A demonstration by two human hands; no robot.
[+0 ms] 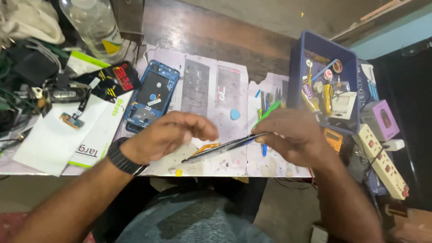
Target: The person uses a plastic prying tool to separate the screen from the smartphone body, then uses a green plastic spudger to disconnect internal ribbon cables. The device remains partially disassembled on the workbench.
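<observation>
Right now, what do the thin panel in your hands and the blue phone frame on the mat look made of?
The thin panel, held by the left hand and right hand, looks like glossy dark glass; its edge glints. The blue phone frame looks like plastic or painted metal, with a satin sheen; I cannot tell which.

The right hand (294,137) covers one end of the thin dark phone panel (222,147), so the grip there cannot be seen, and the left hand (168,134) hides its own fingertips and the lower edge of the blue phone frame (152,95). The clear plastic bottle (95,24) is cut off by the top edge. Small parts in the blue tray (299,67) are too tiny to identify.
</observation>
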